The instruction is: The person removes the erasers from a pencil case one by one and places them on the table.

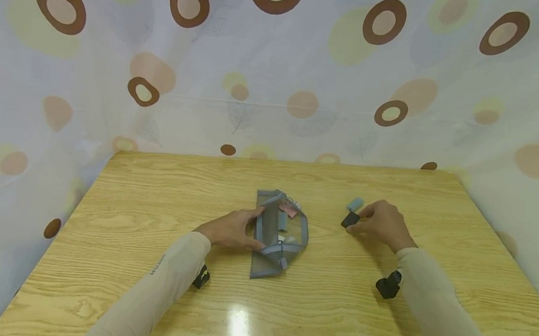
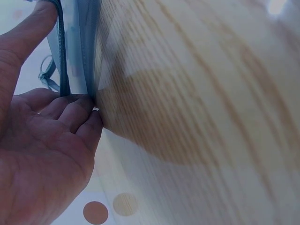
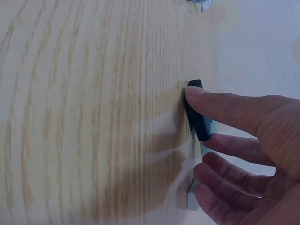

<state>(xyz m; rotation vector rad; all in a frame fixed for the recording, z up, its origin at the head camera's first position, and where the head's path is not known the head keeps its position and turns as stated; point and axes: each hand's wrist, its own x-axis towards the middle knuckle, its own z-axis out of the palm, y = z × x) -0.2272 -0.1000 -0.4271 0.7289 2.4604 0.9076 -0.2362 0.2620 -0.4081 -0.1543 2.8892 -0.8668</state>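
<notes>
A grey-blue mesh zip pouch [image 1: 264, 269] lies on the table with its mouth spread wide. My left hand [image 1: 233, 229] holds that mouth, thumb at one zipped edge and fingers at the other; the left wrist view shows the zipper edges between them. Inside are several small pieces, among them a pink piece [image 1: 288, 210] and a blue-grey piece [image 1: 282, 221]. To the right, my right hand [image 1: 382, 223] pinches a small flat black block [image 3: 199, 115] between thumb and fingertips. Just behind the block is a small teal piece [image 1: 355, 204].
The wooden table [image 1: 174, 180] carries the pouch and loose pieces. A pale grey piece [image 3: 192, 199] sits below my right fingers in the right wrist view. Patterned curtains [image 1: 269, 80] hang behind the table and at both sides. Black wrist cameras hang under both sleeves.
</notes>
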